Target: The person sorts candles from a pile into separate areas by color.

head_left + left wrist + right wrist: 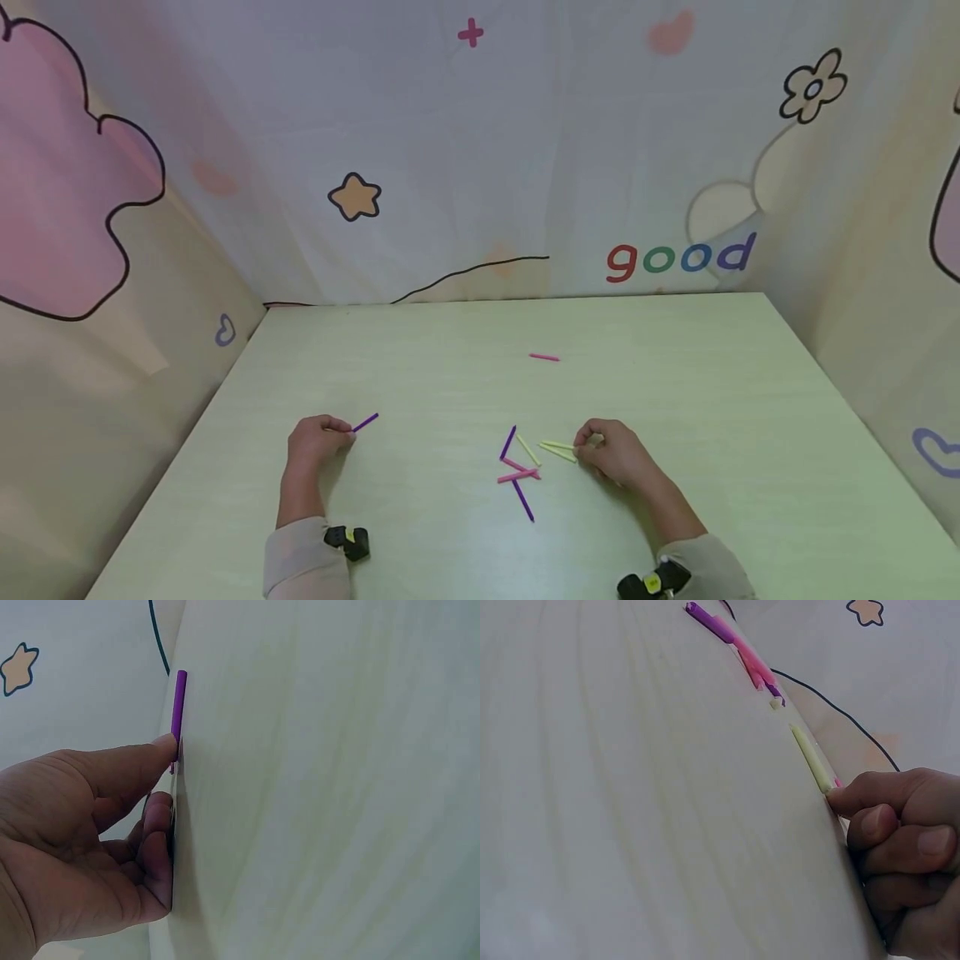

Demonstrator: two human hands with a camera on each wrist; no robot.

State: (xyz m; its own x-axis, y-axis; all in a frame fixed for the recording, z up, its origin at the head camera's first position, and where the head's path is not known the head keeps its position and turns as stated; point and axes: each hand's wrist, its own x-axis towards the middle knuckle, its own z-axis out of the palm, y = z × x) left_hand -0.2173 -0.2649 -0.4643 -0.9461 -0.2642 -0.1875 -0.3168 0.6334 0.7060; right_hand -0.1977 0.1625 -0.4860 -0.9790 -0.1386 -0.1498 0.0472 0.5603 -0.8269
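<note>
In the head view, my left hand (318, 446) pinches the near end of a purple stick (366, 422) low over the table at the left. Its thumb lies along the stick (179, 705) in the left wrist view. Right of the middle, my right hand (611, 450) has its thumb and index finger pinched at the end of a pale yellow stick (558, 445). Another yellow stick (558, 454) lies close beside that one, making a narrow V. The right wrist view shows a yellow stick (810, 759) running out from the index fingertip, the other fingers curled.
Left of my right hand lies a loose cluster: an upper purple stick (508, 442), a lower purple stick (523, 501), two crossing pink sticks (516, 477) and a slanted yellow stick (528, 451). Farther back is a lone pink stick (544, 357). A printed cloth (450, 167) stands behind the table (420, 350).
</note>
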